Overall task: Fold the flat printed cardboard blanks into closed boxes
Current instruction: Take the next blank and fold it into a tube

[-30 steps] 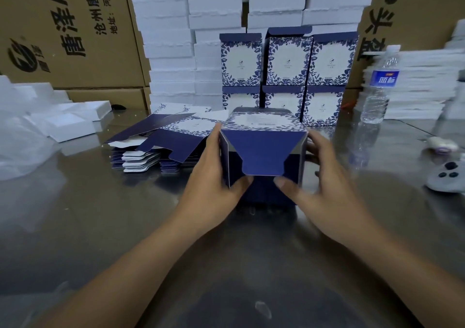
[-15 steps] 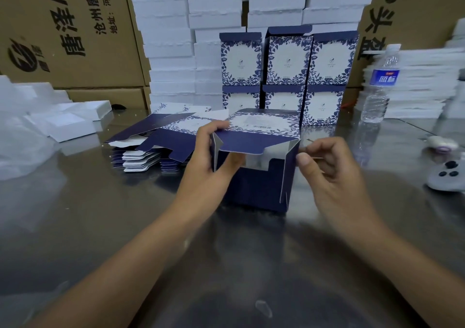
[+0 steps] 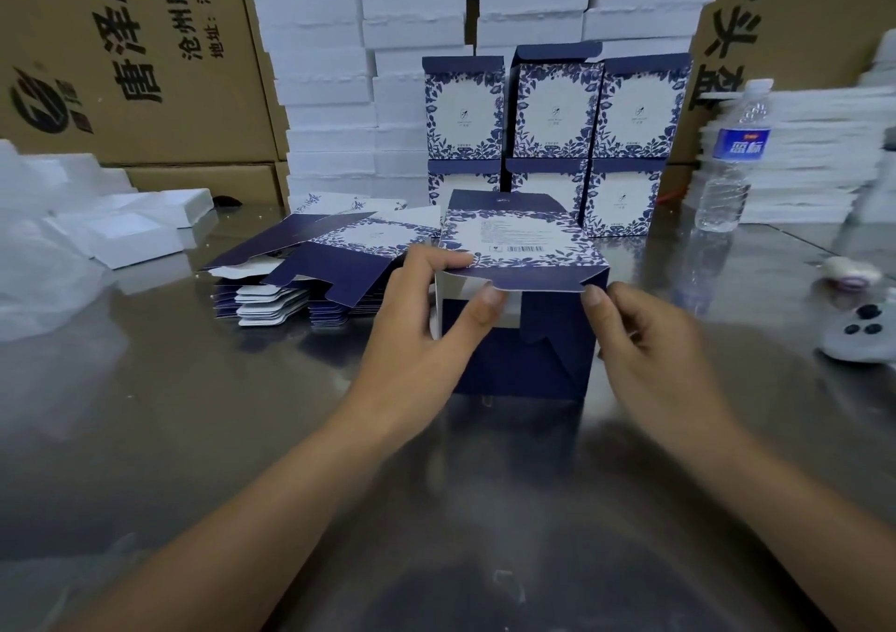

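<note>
The right hand [image 3: 649,340] has moved in from 3 o'clock to pinch the 3 o'clock corner of the lid flap [image 3: 533,283]. The left hand [image 3: 417,326] now has its thumb under that flap. The box [image 3: 521,242] has tipped further, barcode panel uppermost.

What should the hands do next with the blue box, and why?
Probably push the flap down and tuck it in: the box gapes at its near end, white inside showing, and the left hand and right hand pinch that flap's edge.

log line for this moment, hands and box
step: tucking flap | box: on table, near end not yet closed | left hand: pinches flap's left end | right hand: pinches its right end
</note>
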Demonstrator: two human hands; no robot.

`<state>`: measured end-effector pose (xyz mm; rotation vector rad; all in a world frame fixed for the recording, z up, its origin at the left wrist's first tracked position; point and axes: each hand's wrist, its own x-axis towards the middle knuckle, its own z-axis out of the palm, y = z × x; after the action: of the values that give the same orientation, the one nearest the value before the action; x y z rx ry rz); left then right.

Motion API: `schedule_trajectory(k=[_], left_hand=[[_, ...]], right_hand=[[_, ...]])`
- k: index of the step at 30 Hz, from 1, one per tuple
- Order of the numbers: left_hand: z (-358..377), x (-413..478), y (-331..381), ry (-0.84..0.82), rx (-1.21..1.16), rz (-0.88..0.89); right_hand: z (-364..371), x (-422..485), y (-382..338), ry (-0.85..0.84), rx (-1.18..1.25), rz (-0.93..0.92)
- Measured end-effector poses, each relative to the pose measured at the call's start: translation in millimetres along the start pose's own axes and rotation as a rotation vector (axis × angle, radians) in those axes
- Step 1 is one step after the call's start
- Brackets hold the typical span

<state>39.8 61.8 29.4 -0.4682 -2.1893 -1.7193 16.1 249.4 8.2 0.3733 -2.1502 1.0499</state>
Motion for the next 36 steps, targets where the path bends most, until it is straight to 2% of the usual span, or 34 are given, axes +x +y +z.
schedule_trajectory(k=[2,4,6,8,13,17,22,30,36], left_hand=[[-0.3,-0.5,1.5,-0.008,0.019,0.003],[0.3,-1.4,2.8,-0.018,0.029,-0.001],[1.6,-2.6,3.8,-0.021,0.040,-0.002],[3.0,-3.9,4.2,-0.021,0.055,0.012],[3.7,-4.6,4.3,-0.036,0.071,0.018],[4.3,-4.1,3.6,-0.036,0.092,0.019],[1.3,0.1,1.8,0.004,0.119,0.025],[1.0,2.3,-3.3,0.000,0.154,0.016],[-1.4,4.8,-4.3,0.021,0.108,0.009]], right_hand=[[-3.5,-0.6,-1.9,-0.004,-0.075,0.018],[-9.1,-0.1,-3.5,-0.013,-0.259,0.010],[-15.5,1.5,-5.0,-0.021,-0.413,-0.032],[-20.5,3.4,-6.7,-0.011,-0.467,-0.099],[-16.3,4.4,-3.1,0.018,-0.342,-0.083],[-14.7,4.2,-1.9,0.003,-0.330,-0.072],[-12.6,-1.4,4.1,-0.243,-0.438,0.020],[-11.3,0.1,7.1,-0.262,-0.374,0.046],[-10.1,-1.6,21.7,-0.463,-0.419,0.061]])
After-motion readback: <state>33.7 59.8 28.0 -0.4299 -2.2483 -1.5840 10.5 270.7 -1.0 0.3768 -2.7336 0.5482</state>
